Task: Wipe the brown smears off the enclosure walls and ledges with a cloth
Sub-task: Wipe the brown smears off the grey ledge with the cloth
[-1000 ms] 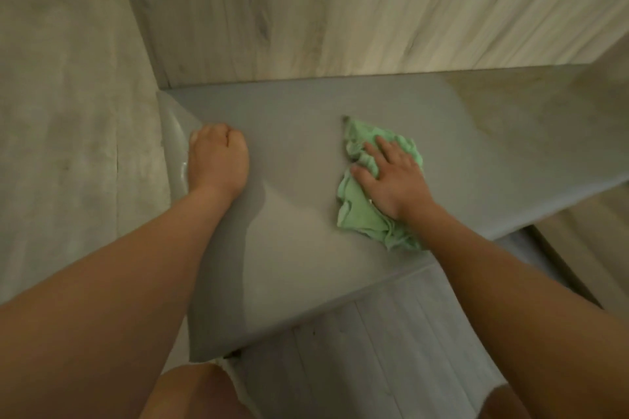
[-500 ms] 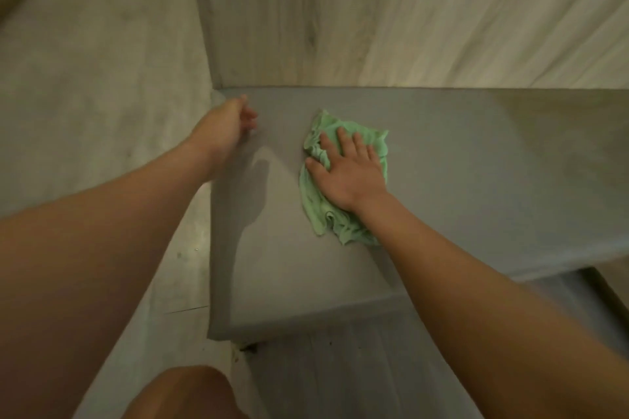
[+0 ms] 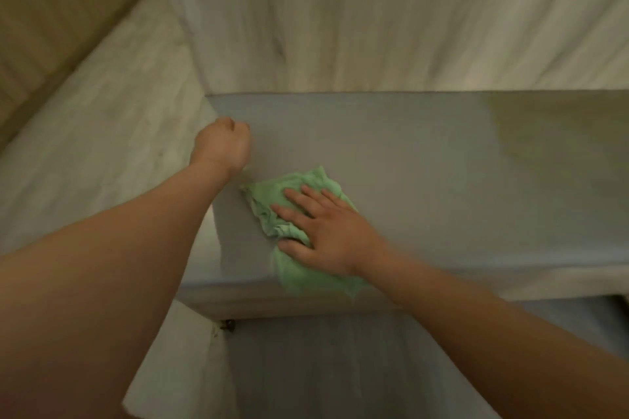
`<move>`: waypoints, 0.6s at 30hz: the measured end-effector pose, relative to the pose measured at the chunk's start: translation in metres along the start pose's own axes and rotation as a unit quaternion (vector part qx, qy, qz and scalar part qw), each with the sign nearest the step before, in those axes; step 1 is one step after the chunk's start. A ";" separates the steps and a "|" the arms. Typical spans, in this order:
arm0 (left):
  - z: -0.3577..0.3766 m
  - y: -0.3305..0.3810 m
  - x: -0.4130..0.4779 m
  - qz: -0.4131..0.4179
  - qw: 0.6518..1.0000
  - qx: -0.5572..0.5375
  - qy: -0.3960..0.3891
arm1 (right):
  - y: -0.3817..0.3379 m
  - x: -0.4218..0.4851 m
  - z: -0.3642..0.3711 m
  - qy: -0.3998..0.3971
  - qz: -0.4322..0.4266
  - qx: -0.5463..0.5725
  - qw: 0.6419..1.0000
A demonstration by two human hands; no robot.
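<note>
Pale wood-grain back wall (image 3: 374,10) and left wall (image 3: 102,129), with a flat grey ledge (image 3: 425,173) running across between them. The ledge's right end is cut off by the frame edge. A dull brownish tint (image 3: 551,136) covers its far right part; the light is too dim to say whether that is smear or shadow.

Green cloth (image 3: 296,185) lies crumpled on the ledge near the front-left corner. Its near end reaches the front lip and blurs out there, so I cannot tell if it hangs over.

Right hand (image 3: 330,235) lies flat on the cloth, fingers straight and slightly spread, thumb out to the side on the fabric, pressing rather than gripping.

Left hand (image 3: 223,146) sits at the ledge's left edge, just beyond the cloth, not touching it. It is seen from the back with fingers curled under and out of sight, so I cannot tell whether they hook the edge or just clench.

Both forearms run out of frame at the bottom. A small dark bit (image 3: 227,325) sits under the ledge's front-left corner, too small to identify. A tan slatted surface (image 3: 51,10) shows top left, partly cut off.
</note>
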State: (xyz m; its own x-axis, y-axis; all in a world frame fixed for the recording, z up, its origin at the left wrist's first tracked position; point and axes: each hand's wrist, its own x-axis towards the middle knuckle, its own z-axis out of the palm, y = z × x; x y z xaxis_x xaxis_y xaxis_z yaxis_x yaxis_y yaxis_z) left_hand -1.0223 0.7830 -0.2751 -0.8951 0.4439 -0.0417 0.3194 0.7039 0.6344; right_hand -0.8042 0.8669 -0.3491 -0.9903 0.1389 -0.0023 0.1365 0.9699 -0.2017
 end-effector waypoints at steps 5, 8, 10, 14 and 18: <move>0.080 0.082 -0.060 0.074 0.993 0.038 -0.079 | 0.100 -0.075 -0.027 -0.009 0.111 0.003 0.994; 0.130 0.131 -0.090 0.115 0.986 0.055 -0.111 | 0.150 -0.112 -0.040 0.002 0.144 0.012 0.989; 0.155 0.157 -0.100 0.130 0.980 0.063 -0.136 | 0.173 -0.132 -0.044 0.007 0.145 0.015 0.989; 0.203 0.204 -0.114 0.135 0.967 0.089 -0.199 | 0.224 -0.178 -0.047 0.037 0.165 0.006 0.986; 0.237 0.217 -0.127 0.117 0.939 0.189 -0.261 | 0.258 -0.198 -0.050 0.028 0.191 0.006 0.981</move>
State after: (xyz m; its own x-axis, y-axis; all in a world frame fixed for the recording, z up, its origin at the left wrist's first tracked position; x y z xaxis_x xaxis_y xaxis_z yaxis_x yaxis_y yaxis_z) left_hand -0.7657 1.0106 -0.3147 -0.5433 0.7533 -0.3708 0.6651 0.6556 0.3575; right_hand -0.5721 1.0998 -0.3515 -0.8638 0.5030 -0.0274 0.4971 0.8422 -0.2088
